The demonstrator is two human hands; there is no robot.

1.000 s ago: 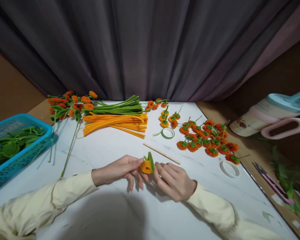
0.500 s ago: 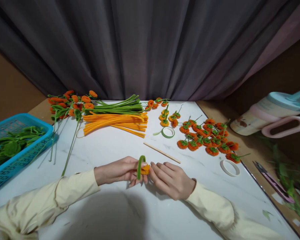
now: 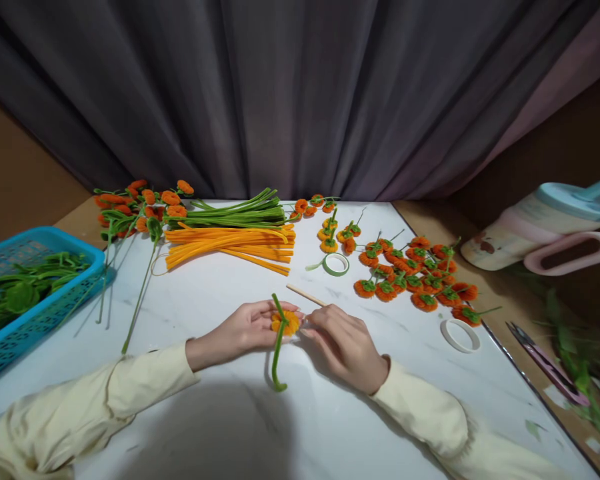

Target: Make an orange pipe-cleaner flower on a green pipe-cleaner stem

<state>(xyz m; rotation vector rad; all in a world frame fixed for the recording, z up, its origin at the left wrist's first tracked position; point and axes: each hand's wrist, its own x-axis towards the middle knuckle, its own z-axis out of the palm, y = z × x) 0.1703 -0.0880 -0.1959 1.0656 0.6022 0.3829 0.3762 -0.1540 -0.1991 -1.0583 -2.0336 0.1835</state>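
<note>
In the head view, my left hand [image 3: 247, 328] is closed around a small yellow-orange fuzzy flower [image 3: 291, 323], its fingers behind and below the petals. A green pipe cleaner [image 3: 278, 353] crosses the flower's face, one end pointing up and the longer bent end hanging down over the tabletop. My right hand [image 3: 349, 347] is closed, thumb and fingertips pinched together right beside the flower's right edge. What lies in that pinch, if anything, is hidden. Behind the right knuckles lies a thin wooden stick [image 3: 303, 293], partly covered by the hand.
Orange pipe cleaners [image 3: 230, 248] and green pipe cleaners [image 3: 235, 215] lie in bundles behind. Finished orange flowers [image 3: 425, 301] spread to the right, near green tape [image 3: 336, 265] and a white roll [image 3: 460, 335]. A blue basket [image 3: 45, 310], pink-handled snips [image 3: 550, 367] and a tumbler [image 3: 525, 227] flank the table.
The flower has turned in my left hand and risen slightly, now facing up. The green pipe cleaner went from a raised arch to hanging downward. My right hand shifted, covering part of the stick.
</note>
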